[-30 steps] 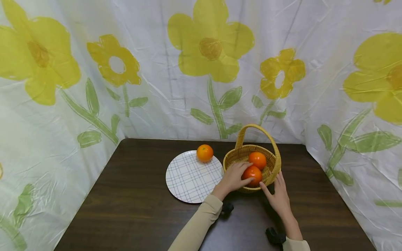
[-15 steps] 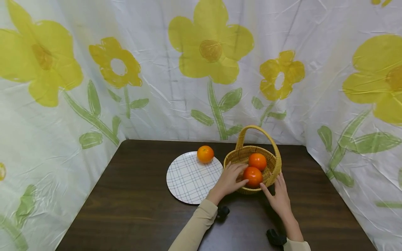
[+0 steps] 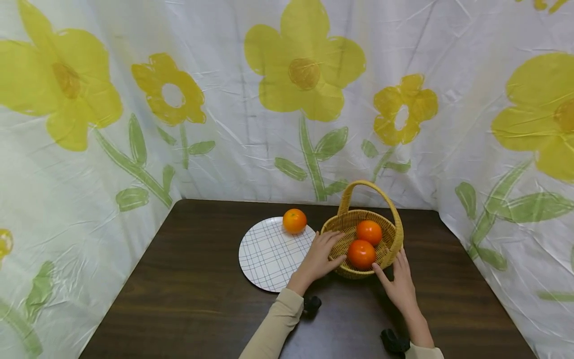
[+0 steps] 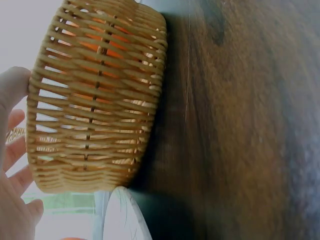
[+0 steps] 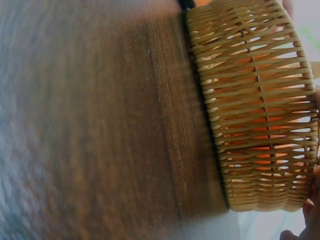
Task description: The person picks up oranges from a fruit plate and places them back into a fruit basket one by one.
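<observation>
A yellow wicker basket (image 3: pixel 351 272) with an arched handle stands on the dark table. Inside lie two smooth red-orange tomatoes, the front tomato (image 3: pixel 361 255) and the rear tomato (image 3: pixel 369 232). My left hand (image 3: pixel 316 257) is at the basket's left rim, fingers reaching over it and thumb apart from the front tomato; nothing is in its grasp. Along the right side, my right hand (image 3: pixel 401 289) rests against the basket with fingers extended outside and thumb by the front rim. In the left wrist view, the wicker wall (image 4: pixel 95 100) hides most of the fruit.
To the left of the basket is a round white plate (image 3: pixel 264 254) with a blue grid pattern, partly covered by my left hand. An orange (image 3: pixel 294 221) sits at its back right. A flower-printed curtain (image 3: pixel 224 164) hangs around the table (image 3: pixel 179 299).
My left hand has let go of the front tomato and drawn back left to the basket's rim. That tomato stays in the basket. The right hand keeps its place.
</observation>
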### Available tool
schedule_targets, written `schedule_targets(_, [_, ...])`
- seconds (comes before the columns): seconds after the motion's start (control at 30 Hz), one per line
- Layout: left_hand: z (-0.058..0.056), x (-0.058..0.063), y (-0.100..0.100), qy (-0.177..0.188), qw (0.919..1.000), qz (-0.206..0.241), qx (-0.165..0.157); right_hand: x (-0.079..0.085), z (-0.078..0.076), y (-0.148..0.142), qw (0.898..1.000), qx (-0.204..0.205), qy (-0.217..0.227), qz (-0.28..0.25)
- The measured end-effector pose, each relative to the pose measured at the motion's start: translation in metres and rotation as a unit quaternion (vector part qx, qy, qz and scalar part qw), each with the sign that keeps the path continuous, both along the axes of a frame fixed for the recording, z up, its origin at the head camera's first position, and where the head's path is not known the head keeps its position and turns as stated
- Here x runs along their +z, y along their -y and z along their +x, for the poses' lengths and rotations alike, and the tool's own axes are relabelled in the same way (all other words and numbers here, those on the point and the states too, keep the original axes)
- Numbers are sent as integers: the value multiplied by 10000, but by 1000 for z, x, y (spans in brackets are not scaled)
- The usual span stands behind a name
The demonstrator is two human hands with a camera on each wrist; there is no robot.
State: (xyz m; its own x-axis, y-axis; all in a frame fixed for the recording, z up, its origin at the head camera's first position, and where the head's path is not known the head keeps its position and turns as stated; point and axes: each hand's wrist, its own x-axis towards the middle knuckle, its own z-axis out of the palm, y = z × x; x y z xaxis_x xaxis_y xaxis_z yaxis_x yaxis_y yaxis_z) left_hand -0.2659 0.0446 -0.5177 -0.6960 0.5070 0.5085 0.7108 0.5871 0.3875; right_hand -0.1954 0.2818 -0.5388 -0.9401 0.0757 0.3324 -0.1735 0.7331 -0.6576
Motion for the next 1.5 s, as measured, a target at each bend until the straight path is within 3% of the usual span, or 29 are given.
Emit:
schedule_targets(0.4, [0, -1, 14, 366, 9985, 49, 402, -1, 0, -1, 10000, 23, -18, 7])
schedule_targets(1.0, [-1, -1, 34, 785, 9914, 556, 886, -2, -1, -1, 10000, 36, -57, 25])
schedule_targets(1.27, [-4, 0, 42, 735, 9907, 592, 984, -3, -1, -1, 10000, 33, -74, 17])
schedule_targets(1.5, [-9, -2, 51, 649, 9873, 919, 1126, -2, -1, -2, 10000, 45, -5, -32])
